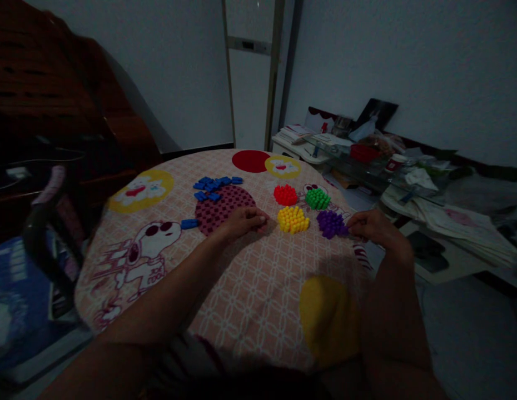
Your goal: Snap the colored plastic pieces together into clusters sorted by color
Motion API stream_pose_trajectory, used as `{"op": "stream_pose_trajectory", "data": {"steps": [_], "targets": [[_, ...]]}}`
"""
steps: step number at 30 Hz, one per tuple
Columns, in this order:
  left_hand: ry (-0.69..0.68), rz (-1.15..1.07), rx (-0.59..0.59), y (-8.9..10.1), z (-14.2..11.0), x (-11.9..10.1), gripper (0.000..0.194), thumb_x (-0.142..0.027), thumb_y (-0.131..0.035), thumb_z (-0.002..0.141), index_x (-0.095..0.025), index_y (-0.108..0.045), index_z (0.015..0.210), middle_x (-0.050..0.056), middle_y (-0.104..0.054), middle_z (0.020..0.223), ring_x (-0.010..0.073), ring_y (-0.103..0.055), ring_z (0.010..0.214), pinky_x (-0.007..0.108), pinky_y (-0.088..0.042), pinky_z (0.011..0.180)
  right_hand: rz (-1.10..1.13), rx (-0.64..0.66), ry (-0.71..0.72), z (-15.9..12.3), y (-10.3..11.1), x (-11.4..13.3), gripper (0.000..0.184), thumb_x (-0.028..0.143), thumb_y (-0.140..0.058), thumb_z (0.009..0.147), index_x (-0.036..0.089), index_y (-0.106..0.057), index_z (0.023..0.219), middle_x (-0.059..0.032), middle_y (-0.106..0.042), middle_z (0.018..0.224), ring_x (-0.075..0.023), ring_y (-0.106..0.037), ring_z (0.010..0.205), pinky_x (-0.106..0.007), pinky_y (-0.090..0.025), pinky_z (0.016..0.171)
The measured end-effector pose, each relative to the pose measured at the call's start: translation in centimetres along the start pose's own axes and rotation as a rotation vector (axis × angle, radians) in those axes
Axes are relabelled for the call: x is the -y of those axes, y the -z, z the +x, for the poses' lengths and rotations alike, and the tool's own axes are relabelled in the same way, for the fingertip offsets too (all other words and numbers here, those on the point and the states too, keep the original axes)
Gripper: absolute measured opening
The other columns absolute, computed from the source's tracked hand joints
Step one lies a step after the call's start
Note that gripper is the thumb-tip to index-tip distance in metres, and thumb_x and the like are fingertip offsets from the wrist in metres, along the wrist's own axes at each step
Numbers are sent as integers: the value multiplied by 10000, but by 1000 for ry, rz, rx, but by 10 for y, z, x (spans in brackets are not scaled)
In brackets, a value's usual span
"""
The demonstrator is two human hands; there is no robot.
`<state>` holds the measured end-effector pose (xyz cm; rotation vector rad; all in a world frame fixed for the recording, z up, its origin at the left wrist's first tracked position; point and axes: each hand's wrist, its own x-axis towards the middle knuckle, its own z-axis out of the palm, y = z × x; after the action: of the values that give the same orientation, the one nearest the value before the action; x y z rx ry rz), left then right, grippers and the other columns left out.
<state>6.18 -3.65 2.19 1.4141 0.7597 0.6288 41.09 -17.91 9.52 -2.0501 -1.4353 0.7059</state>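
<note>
My left hand (245,221) hovers over the patterned tablecloth (258,289), left of a pile of small yellow pieces (293,220). Its fingertips are pinched together, and I cannot make out whether anything is between them. At the right edge of the table, my right hand (373,226) is also pinched, its fingertips beside a pile of small purple pieces (332,224). What it holds, if anything, is too small and dark to tell. Behind these lie piles of red pieces (286,195) and green pieces (317,198). Several flat blue pieces (214,183) are scattered farther left, with a separate blue piece (189,223) nearer me.
To the right stands a glass-topped cabinet (337,150) crowded with papers, bags and a paper cup (394,162). A dark wooden bench (54,83) is at the left, with a chair arm (54,216) close to the table. A tall white cabinet-like unit (250,89) stands behind.
</note>
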Motion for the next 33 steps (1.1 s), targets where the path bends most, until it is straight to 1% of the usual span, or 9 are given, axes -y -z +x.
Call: {"op": "stream_pose_trajectory", "data": {"steps": [3,7,13,17,20,22,25,30,33], "targets": [[8,5,-16,0,0,0,271,-366,-747,753,-138,-670,877,16,-684,737,102,-611,653,231,-496,647,-69,76,-52,10,-11,-4,49,145,-609,611,179,-627,642,25,-588,458,-119,-545,427,-202,-412,441],[1,-1,-11,1,-1,-1,278,-367,-752,744,-138,-663,874,13,-677,726,90,-596,623,203,-460,586,-201,59,-82,18,-24,0,97,91,-562,620,186,-578,606,20,-586,443,-113,-532,405,-198,-392,452],[15,90,-38,6,-4,-1,242,-348,-679,798,-141,-659,920,-13,-628,641,41,-416,426,166,-261,415,-297,29,-94,19,-18,-2,113,91,-593,617,193,-569,575,10,-607,451,-126,-567,418,-203,-411,463],[-29,216,-80,6,-2,5,174,-266,-619,820,-130,-669,917,-7,-634,642,82,-520,511,188,-393,497,-159,-71,93,20,-18,1,126,274,-652,685,194,-618,594,-5,-603,460,-134,-543,411,-220,-394,415],[-108,472,-183,13,8,11,210,-228,-592,821,-138,-694,982,30,-706,788,152,-643,695,266,-511,661,95,-104,177,18,-39,18,245,428,-675,714,184,-658,695,-29,-637,533,-144,-563,449,-235,-423,416],[-183,667,-310,28,19,11,290,-214,-610,808,-145,-691,1077,81,-733,1025,217,-680,930,342,-534,846,199,-40,197,17,-62,33,283,463,-677,724,181,-656,729,-30,-646,575,-136,-563,462,-233,-431,422],[-241,884,-548,66,37,7,452,-231,-630,827,-149,-617,1272,149,-618,1358,287,-559,1261,418,-435,1072,258,123,297,16,-99,52,271,447,-673,746,180,-637,713,-11,-632,606,-115,-546,473,-222,-427,440],[-63,990,-722,150,60,0,552,-335,-614,889,-96,-520,1377,219,-502,1479,337,-457,1350,435,-341,1118,269,309,380,18,-134,64,211,372,-631,789,175,-642,716,7,-606,608,-108,-544,509,-220,-433,487],[118,1001,-725,180,73,0,666,-445,-602,899,-148,-444,1473,205,-398,1572,389,-374,1421,496,-340,1111,250,334,361,21,-142,64,207,367,-637,783,179,-636,695,6,-602,592,-114,-545,513,-222,-428,492]]}}
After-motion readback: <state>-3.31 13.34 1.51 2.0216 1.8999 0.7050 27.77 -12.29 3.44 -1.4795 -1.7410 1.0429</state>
